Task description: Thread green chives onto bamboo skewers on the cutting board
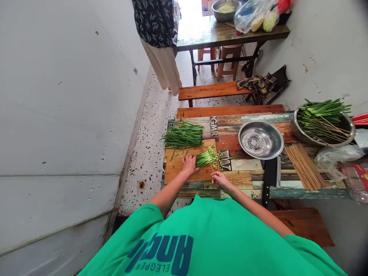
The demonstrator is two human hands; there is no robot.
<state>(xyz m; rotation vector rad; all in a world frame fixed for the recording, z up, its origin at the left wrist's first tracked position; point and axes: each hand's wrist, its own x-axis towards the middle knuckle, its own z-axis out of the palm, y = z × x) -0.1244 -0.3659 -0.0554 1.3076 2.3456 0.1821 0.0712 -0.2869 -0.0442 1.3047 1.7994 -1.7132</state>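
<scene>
On a wooden cutting board (174, 165) lies a bundle of garlic chives (203, 158), cut ends facing right. My left hand (189, 165) is closed over the left part of this bundle and holds it against the board. Between the fingers of my right hand (220, 179) is a thin bamboo skewer (212, 167); it points up at the cut ends. Small pale-green chopped pieces (214, 154) lie around those ends at the board's right edge. Behind my left hand, a larger pile of chives (184, 134) rests across the back of the board.
Right of the board are a steel basin (261, 140), a black-handled cleaver (269, 178) and a row of skewers (305, 167). A steel pot (294, 124) holding chives and skewers stands farther right. Across the benches (212, 90), a person (155, 27) stands beside another table (198, 36).
</scene>
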